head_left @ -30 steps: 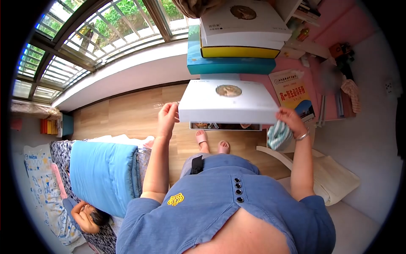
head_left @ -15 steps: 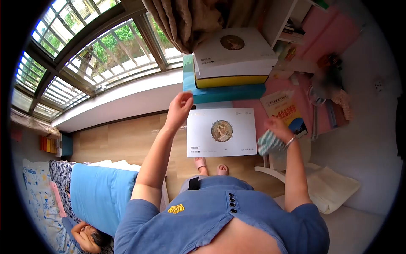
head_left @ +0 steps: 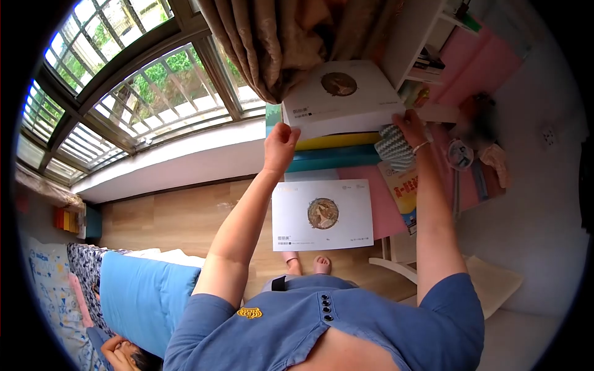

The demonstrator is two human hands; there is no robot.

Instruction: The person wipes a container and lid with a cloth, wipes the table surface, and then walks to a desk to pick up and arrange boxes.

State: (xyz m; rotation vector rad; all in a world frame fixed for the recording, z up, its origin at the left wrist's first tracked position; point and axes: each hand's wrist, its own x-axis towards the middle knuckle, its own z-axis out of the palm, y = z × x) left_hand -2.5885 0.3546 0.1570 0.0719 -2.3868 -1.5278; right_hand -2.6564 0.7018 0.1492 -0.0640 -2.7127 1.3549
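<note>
A white box [head_left: 334, 102] with a round picture on its lid sits on the desk, above a yellow layer and a teal box [head_left: 334, 159]. My left hand [head_left: 281, 145] is closed at its front left corner, fingertips against the edge. At the front right corner is my right hand [head_left: 411, 128], fingers curled, with a green-and-white patterned cloth [head_left: 395, 148] hanging from it. Nearer my body, a second white box [head_left: 346, 216] with the same round picture lies at the desk's front edge. What lies behind my right fingers is hidden.
A leaflet [head_left: 403, 195] lies on the pink desk [head_left: 387, 229], right of the nearer box. Curtains [head_left: 266, 49] hang behind the stack, and shelves [head_left: 427, 68] stand right of it. At lower left, a person [head_left: 124, 355] lies beside blue bedding [head_left: 145, 290].
Both hands have moved forward to the front corners of the stacked white box, the right one carrying the cloth. The view has shifted, so the boxes appear lower.
</note>
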